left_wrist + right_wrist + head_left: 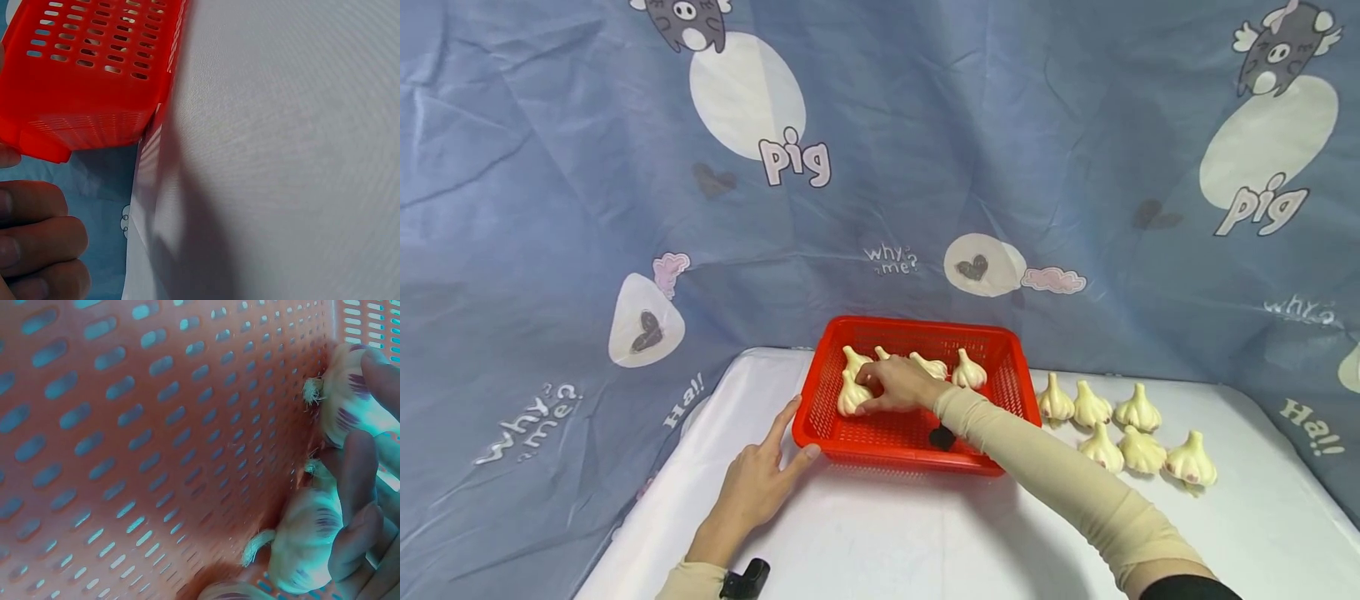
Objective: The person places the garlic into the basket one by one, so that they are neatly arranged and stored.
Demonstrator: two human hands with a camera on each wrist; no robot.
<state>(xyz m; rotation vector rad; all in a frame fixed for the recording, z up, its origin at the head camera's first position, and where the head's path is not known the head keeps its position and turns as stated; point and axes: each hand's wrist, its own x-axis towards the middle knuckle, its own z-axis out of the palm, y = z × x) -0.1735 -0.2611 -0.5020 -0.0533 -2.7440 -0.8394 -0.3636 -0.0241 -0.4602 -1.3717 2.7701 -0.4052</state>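
A red perforated plastic basket [895, 455] stands on the white table with several garlic bulbs inside. My right hand [901, 385] reaches into its left half and grips a garlic bulb [852, 397] at the front left. In the right wrist view, thumb and fingers sit around that garlic bulb [347, 394], and another garlic bulb [303, 537] lies right beside the fingers. My left hand [760, 483] holds the basket's near left corner, index finger at the left rim and thumb at the front. In the left wrist view its other fingers [47, 234] are curled below the rim.
Several more garlic bulbs [1138, 450] stand in two rough rows on the table [917, 533] to the right of the basket. A blue patterned cloth [880, 183] hangs behind the table and down its left side.
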